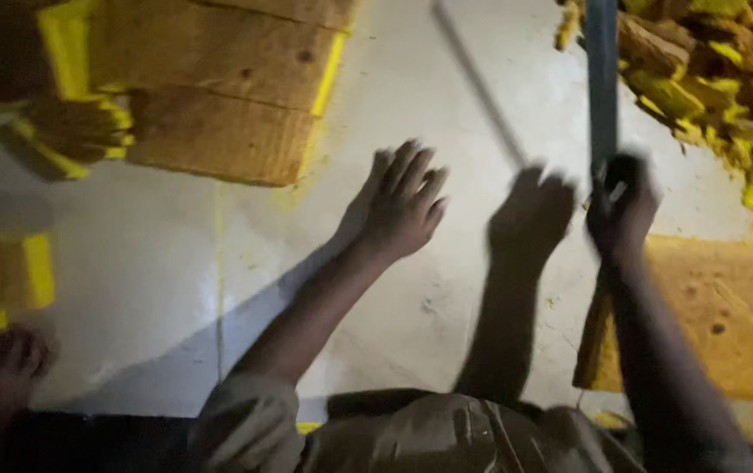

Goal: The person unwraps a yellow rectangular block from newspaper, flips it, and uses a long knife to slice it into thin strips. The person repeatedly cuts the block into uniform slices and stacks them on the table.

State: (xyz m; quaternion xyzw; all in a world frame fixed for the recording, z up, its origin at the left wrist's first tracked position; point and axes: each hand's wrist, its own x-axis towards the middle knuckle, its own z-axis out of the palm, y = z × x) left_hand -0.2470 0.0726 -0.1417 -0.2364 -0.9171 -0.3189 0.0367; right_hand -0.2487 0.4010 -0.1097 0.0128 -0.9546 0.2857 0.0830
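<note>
While a bare foot (4, 363) rests at the near left edge of the pale floor (149, 263), the left hand (403, 206) hovers over it with its grip wide, fingers spread. The right hand (623, 210) has its grip closed around a blue rod (602, 79), beside a yellow-edged board (727, 307). Farther off lie wooden boards (219, 88) and a heap of yellow scraps (718, 79).

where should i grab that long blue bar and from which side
Probably its lower end, from the right, where the right hand wraps it. The blue bar is narrow and stands near upright, so fingers can likely close around it easily.
</note>
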